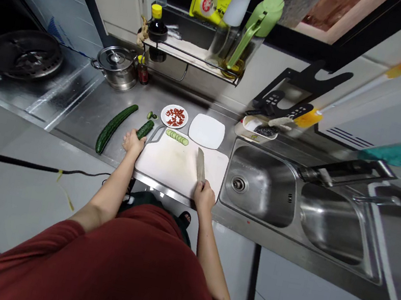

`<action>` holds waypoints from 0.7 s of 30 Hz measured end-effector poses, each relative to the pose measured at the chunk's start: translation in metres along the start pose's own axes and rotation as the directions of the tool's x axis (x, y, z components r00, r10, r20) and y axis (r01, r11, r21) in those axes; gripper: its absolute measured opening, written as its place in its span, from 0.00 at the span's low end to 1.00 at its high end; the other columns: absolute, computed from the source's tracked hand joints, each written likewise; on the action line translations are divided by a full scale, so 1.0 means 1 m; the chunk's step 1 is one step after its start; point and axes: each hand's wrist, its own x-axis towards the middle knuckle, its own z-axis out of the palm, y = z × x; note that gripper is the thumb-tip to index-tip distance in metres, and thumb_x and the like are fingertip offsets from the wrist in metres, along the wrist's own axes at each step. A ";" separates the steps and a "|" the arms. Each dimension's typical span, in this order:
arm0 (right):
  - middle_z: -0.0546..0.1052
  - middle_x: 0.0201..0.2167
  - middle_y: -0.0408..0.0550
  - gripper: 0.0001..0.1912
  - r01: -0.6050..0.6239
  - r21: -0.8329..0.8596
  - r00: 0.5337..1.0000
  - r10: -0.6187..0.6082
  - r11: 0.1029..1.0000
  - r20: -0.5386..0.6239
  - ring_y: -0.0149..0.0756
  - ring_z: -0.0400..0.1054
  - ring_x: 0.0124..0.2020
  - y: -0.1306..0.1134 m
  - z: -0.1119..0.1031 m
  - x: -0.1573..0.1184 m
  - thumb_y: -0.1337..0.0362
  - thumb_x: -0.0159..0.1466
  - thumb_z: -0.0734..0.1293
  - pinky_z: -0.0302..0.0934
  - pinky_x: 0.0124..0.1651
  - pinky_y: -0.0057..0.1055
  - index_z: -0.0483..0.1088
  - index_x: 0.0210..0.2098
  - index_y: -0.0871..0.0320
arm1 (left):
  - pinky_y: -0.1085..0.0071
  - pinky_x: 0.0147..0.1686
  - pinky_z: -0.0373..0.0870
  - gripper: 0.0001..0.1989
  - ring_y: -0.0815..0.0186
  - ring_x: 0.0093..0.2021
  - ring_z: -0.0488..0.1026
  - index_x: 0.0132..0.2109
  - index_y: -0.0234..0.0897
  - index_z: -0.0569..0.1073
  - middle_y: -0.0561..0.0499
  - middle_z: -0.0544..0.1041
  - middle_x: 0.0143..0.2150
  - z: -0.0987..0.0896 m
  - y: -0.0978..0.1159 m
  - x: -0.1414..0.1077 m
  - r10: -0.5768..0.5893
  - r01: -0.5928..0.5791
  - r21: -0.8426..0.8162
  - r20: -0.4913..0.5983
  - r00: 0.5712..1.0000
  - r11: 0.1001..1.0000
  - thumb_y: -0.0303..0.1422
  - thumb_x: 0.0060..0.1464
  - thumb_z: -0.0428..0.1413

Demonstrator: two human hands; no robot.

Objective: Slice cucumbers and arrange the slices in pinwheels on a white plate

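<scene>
My left hand (133, 143) is closed around a cut piece of cucumber (145, 130), just left of the white cutting board (159, 166) and its grey handle. In my right hand (205, 197) is the handle of a kitchen knife (201, 164), its blade pointing away from me over the board's right part. A row of overlapping cucumber slices (177, 137) lies along the board's far edge. Left of my left hand rests a whole cucumber (116, 128). Small cucumber ends (151, 115) sit on the steel counter beyond the held piece.
Behind the board stand a plate of chopped red pieces (163, 115) and a white square plate (207, 131). A double sink (262, 184) is at the right. A lidded pot (117, 68) and a pan (23, 54) are at the left. Bottles line the wall rack (192, 54).
</scene>
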 end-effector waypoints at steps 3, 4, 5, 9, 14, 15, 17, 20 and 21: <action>0.77 0.39 0.53 0.21 0.001 0.000 1.000 -0.001 1.000 -0.003 0.40 0.69 0.39 0.000 0.000 0.000 0.56 0.70 0.53 0.54 0.38 0.29 0.67 0.54 0.57 | 0.53 0.53 0.63 0.24 0.51 0.59 0.61 0.56 0.45 0.64 0.41 0.67 0.57 0.004 -0.003 0.000 0.001 -0.001 0.017 0.003 1.000 1.000 0.45 0.53 0.54; 0.77 0.39 0.53 0.21 0.001 0.001 1.000 -0.001 1.000 -0.002 0.39 0.69 0.39 0.000 0.000 0.000 0.56 0.70 0.52 0.54 0.38 0.29 0.67 0.54 0.57 | 0.53 0.53 0.63 0.24 0.51 0.59 0.61 0.56 0.45 0.64 0.41 0.67 0.57 0.005 -0.004 -0.001 0.001 -0.001 0.021 0.003 1.000 1.000 0.45 0.53 0.54; 0.77 0.39 0.53 0.21 0.000 0.002 1.000 0.000 1.000 0.000 0.39 0.69 0.39 0.000 0.000 0.000 0.56 0.70 0.52 0.54 0.38 0.29 0.67 0.54 0.57 | 0.54 0.53 0.64 0.25 0.51 0.59 0.61 0.56 0.45 0.64 0.41 0.67 0.57 0.006 -0.004 -0.001 0.002 -0.002 0.024 0.004 1.000 1.000 0.45 0.53 0.54; 0.76 0.40 0.53 0.21 -0.001 0.006 1.000 0.001 1.000 -0.003 0.39 0.69 0.39 0.001 0.001 0.000 0.57 0.70 0.53 0.54 0.39 0.29 0.67 0.55 0.56 | 0.54 0.52 0.64 0.25 0.51 0.59 0.62 0.57 0.44 0.63 0.40 0.67 0.57 0.004 -0.005 -0.002 0.018 -0.018 0.033 0.005 1.000 0.999 0.46 0.54 0.53; 0.77 0.40 0.53 0.21 0.008 0.003 1.000 -0.008 1.000 -0.008 0.39 0.69 0.39 0.003 0.003 0.001 0.56 0.70 0.53 0.54 0.38 0.29 0.66 0.56 0.56 | 0.52 0.52 0.63 0.26 0.50 0.58 0.62 0.58 0.43 0.63 0.40 0.66 0.58 0.002 -0.002 -0.003 0.028 -0.027 0.055 -0.013 1.000 0.998 0.45 0.54 0.52; 0.77 0.40 0.53 0.21 0.008 0.004 1.000 -0.008 1.000 -0.007 0.39 0.69 0.38 0.003 0.004 0.001 0.56 0.70 0.53 0.53 0.37 0.29 0.66 0.56 0.56 | 0.51 0.52 0.63 0.26 0.50 0.58 0.62 0.59 0.44 0.62 0.40 0.66 0.58 0.001 -0.001 -0.004 0.029 -0.028 0.062 -0.013 0.999 0.998 0.44 0.54 0.52; 0.77 0.40 0.53 0.21 0.004 0.005 1.000 -0.004 1.000 -0.004 0.39 0.69 0.38 0.003 0.004 0.001 0.56 0.70 0.52 0.53 0.37 0.29 0.66 0.55 0.56 | 0.50 0.53 0.61 0.29 0.49 0.59 0.61 0.62 0.44 0.59 0.39 0.65 0.59 0.000 0.003 -0.007 0.033 -0.032 0.077 -0.019 0.999 0.996 0.44 0.55 0.52; 0.77 0.39 0.53 0.20 0.002 0.005 1.000 -0.002 1.000 -0.003 0.39 0.69 0.38 0.002 0.003 0.001 0.56 0.70 0.52 0.54 0.38 0.29 0.67 0.54 0.57 | 0.47 0.57 0.55 0.30 0.49 0.60 0.60 0.64 0.44 0.57 0.39 0.65 0.59 -0.005 0.012 -0.016 0.075 -0.068 0.103 -0.067 0.995 0.992 0.43 0.55 0.51; 0.77 0.39 0.53 0.20 0.004 0.005 1.000 -0.004 1.000 -0.005 0.39 0.69 0.38 0.002 0.003 0.001 0.57 0.70 0.52 0.54 0.38 0.29 0.67 0.54 0.57 | 0.45 0.59 0.51 0.30 0.49 0.60 0.59 0.64 0.44 0.57 0.40 0.65 0.59 -0.006 0.015 -0.020 0.112 -0.102 0.106 -0.093 0.989 0.989 0.43 0.55 0.51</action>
